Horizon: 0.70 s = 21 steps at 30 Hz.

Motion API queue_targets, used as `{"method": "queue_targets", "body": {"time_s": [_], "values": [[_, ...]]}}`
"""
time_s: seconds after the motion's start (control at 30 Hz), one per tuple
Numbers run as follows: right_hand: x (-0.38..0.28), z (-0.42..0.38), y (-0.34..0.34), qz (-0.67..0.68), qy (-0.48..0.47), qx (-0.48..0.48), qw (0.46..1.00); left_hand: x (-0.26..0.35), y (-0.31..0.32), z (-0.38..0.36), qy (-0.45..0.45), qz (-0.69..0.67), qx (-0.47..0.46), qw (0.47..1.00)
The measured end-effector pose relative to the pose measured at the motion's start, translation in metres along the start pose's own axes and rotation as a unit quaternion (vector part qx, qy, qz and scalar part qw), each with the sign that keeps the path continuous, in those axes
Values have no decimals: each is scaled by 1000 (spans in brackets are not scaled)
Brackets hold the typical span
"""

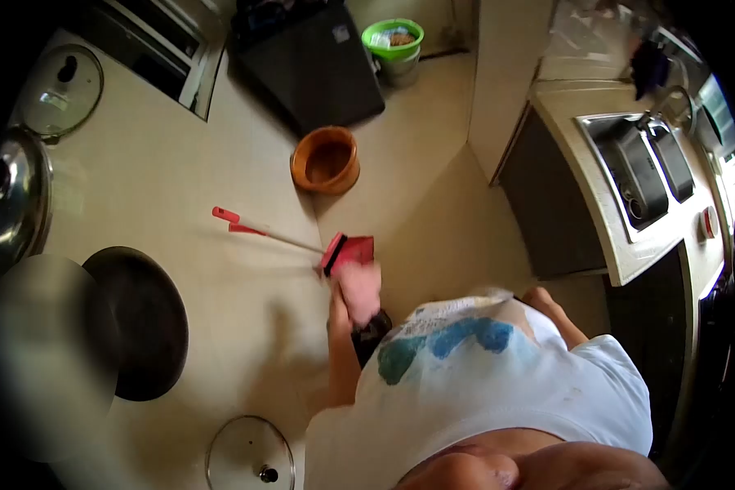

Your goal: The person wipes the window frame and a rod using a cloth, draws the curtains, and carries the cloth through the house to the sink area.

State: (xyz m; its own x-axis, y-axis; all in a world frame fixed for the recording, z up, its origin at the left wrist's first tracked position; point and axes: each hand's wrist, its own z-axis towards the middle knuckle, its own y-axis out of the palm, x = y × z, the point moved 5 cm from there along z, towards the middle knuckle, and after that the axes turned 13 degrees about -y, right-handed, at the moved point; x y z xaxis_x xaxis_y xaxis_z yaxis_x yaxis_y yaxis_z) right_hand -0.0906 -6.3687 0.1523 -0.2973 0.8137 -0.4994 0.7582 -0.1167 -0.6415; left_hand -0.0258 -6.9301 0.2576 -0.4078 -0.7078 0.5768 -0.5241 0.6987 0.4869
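Note:
My left hand reaches down at the front of my body, blurred by motion. A pale pink, cloth-like thing bunches at its fingers, and its exact kind I cannot tell. Just beyond it, a broom and dustpan set with a red dustpan stands by the wall, its pale handle ending in a red grip. The pink thing overlaps the dustpan's near edge in this view. My right arm is bent at my side, with its hand hidden behind my white shirt.
A brown wooden tub sits on the floor, near a large black box-like object and a green basin. A counter with a double sink runs along the right. A dark pan and glass lids hang at left.

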Motion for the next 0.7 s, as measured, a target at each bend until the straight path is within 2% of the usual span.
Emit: {"method": "queue_targets", "body": {"time_s": [0.03,0.07,0.1,0.17,0.2,0.23,0.3,0.33,0.37,0.4,0.43,0.5,0.53,0.57,0.6,0.63,0.7], "values": [[-16,-2,-31,134,71,92,984,37,33,15,44,-66,-54,995],[-16,16,-43,136,40,132,981,76,80,16,30,-109,-107,988],[-12,36,-47,136,40,125,982,111,107,43,47,-104,-221,969],[16,82,-48,74,-6,102,992,153,151,68,64,-99,-331,936],[-17,76,-88,153,1,132,979,178,183,60,220,120,-160,955],[-7,99,-98,151,-2,129,980,205,222,45,353,326,30,877],[7,143,-123,133,-38,139,981,239,270,40,448,504,224,703],[14,163,-137,138,-44,137,980,251,289,45,497,524,204,662],[22,182,-155,190,-22,122,974,256,300,65,433,273,-7,859],[29,201,-175,240,1,109,965,260,310,84,335,-56,-181,923],[28,209,-188,251,1,103,963,268,319,97,329,-47,-175,927],[38,240,-248,203,100,88,970,289,341,143,268,-32,-191,944],[44,266,-275,203,98,94,970,302,362,154,214,-98,-244,941],[53,290,-296,192,73,139,969,315,373,167,213,-98,-245,941],[63,303,-311,181,52,179,966,321,380,178,174,-123,-247,945],[61,311,-332,179,58,173,967,327,387,193,153,-139,-244,947],[40,325,-394,85,25,224,971,335,400,216,147,-138,-245,948]]}}
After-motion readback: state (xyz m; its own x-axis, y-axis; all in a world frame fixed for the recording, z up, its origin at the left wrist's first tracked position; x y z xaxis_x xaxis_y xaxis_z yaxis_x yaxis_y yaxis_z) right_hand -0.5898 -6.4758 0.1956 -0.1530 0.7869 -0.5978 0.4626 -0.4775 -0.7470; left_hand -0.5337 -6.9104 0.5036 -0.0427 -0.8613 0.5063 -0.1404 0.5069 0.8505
